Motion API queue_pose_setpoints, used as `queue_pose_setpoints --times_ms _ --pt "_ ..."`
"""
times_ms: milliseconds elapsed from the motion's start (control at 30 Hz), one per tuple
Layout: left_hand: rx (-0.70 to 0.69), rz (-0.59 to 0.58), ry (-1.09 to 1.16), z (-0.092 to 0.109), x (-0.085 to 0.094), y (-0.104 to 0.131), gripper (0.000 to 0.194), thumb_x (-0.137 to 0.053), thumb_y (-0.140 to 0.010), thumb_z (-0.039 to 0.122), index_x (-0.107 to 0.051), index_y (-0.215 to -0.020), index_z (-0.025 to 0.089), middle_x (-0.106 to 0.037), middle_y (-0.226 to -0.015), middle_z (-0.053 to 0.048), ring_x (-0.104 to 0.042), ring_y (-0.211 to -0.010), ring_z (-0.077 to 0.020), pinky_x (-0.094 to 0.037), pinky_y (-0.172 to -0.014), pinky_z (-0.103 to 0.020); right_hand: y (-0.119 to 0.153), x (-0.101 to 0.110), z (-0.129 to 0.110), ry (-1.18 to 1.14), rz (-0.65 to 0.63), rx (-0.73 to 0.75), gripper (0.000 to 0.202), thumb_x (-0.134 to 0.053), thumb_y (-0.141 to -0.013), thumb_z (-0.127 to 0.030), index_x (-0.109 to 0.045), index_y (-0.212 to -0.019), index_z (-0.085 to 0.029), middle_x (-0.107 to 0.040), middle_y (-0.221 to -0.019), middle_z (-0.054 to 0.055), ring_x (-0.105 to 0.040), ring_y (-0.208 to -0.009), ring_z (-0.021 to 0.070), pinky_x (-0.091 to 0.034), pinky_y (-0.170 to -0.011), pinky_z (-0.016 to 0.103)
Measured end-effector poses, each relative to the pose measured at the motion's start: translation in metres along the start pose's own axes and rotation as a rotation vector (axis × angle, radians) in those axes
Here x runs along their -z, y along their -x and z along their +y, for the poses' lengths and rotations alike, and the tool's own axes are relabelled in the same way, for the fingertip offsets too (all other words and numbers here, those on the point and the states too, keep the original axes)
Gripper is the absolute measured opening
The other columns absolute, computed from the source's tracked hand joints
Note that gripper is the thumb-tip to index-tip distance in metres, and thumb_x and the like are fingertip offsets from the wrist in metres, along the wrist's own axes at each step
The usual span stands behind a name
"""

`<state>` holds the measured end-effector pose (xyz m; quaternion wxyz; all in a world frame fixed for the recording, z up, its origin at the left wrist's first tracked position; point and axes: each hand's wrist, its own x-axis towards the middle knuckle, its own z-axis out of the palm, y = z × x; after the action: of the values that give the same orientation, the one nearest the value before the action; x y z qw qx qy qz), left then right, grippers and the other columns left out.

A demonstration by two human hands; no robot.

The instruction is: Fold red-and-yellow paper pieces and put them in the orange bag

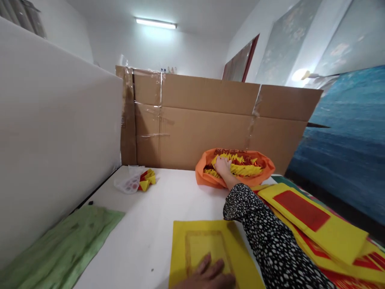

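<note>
A white table (144,224) carries a yellow sheet (240,251) at the front, an orange bag (207,182) of folded yellow-and-red pieces (248,170) near the cardboard wall (195,124). The left hand (210,275) lies unclenched on the sheet; the right hand (223,165) reaches into the bag, its grip unclear.

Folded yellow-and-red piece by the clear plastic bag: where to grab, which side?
I'd lightly pinch the folded yellow-and-red piece by the raised folds at its right end, coming from the right. Its left end meets the clear plastic bag, which could snag; the right end faces away from it. The pleats look thin and might crush.
</note>
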<state>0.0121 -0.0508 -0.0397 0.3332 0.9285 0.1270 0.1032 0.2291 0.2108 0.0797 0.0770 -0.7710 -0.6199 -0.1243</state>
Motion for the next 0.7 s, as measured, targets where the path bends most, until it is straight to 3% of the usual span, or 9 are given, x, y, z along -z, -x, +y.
queue_pose_setpoints --times_ms 100,200,333,433,567,633,700 --pt "-0.005 0.001 -0.069 0.001 -0.001 -0.002 0.056 -0.05 -0.096 0.029 -0.031 -0.149 0.033 -0.045 -0.146 -0.011 -0.032 -0.139 -0.0388 -0.026 -0.111 -0.064 0.004 0.016 0.0 -0.038 0.024 0.013 0.043 -0.056 -0.093 -0.04 -0.053 -0.126 -0.012 -0.05 -0.132 0.017 -0.046 -0.122 0.0309 -0.035 -0.101 0.05" --pt "-0.022 0.01 -0.147 0.013 0.008 -0.001 0.045 -0.055 -0.093 0.028 -0.05 -0.137 0.037 -0.048 -0.145 -0.009 -0.033 -0.137 -0.0429 -0.025 -0.109 -0.068 0.013 0.039 0.002 -0.085 0.016 0.054 0.049 -0.053 -0.094 -0.042 -0.049 -0.129 -0.008 -0.046 -0.134 0.024 -0.039 -0.125 0.0355 -0.029 -0.101 0.049" --pt "0.03 -0.013 -0.11 0.043 0.038 0.004 0.058 -0.067 -0.082 0.027 -0.05 -0.137 0.035 -0.047 -0.145 -0.009 -0.035 -0.136 -0.043 -0.022 -0.111 -0.066 0.048 0.07 0.013 -0.154 -0.057 0.206 0.041 -0.056 -0.092 -0.038 -0.053 -0.125 -0.013 -0.052 -0.131 0.019 -0.044 -0.122 0.0334 -0.025 -0.102 0.048" --pt "0.039 -0.007 -0.081 0.056 0.055 0.004 0.066 -0.073 -0.073 0.023 -0.053 -0.135 0.032 -0.051 -0.141 -0.009 -0.038 -0.134 -0.0425 -0.022 -0.112 -0.063 0.104 0.088 0.032 -0.224 -0.19 0.383 0.032 -0.063 -0.088 -0.037 -0.062 -0.113 -0.019 -0.063 -0.116 0.012 -0.054 -0.11 0.0286 -0.029 -0.101 0.043" --pt "0.052 0.017 -0.05 0.051 0.057 0.002 0.059 -0.074 -0.076 0.033 -0.055 -0.132 0.032 -0.052 -0.139 -0.009 -0.04 -0.134 -0.0389 -0.026 -0.112 -0.058 0.201 0.093 0.071 -0.325 -0.401 0.583 0.036 -0.077 -0.076 -0.034 -0.067 -0.11 -0.026 -0.069 -0.108 0.003 -0.062 -0.102 0.0228 -0.038 -0.096 0.035" --pt "0.091 0.03 -0.071 0.045 0.053 0.002 0.063 -0.075 -0.076 0.035 -0.053 -0.134 0.031 -0.047 -0.143 -0.011 -0.036 -0.136 -0.0396 -0.027 -0.111 -0.057 0.244 0.085 0.091 -0.447 -0.542 0.698 0.043 -0.078 -0.074 -0.032 -0.066 -0.115 -0.028 -0.068 -0.113 0.003 -0.061 -0.105 0.0223 -0.04 -0.096 0.034" --pt "0.119 0.038 -0.09 0.04 0.049 0.003 0.068 -0.076 -0.075 0.033 -0.049 -0.137 0.03 -0.041 -0.148 -0.012 -0.03 -0.139 -0.0406 -0.026 -0.111 -0.058 0.277 0.071 0.107 -0.62 -0.558 0.68 0.057 -0.078 -0.074 -0.033 -0.059 -0.127 -0.028 -0.058 -0.134 0.007 -0.051 -0.124 0.0252 -0.035 -0.103 0.039"
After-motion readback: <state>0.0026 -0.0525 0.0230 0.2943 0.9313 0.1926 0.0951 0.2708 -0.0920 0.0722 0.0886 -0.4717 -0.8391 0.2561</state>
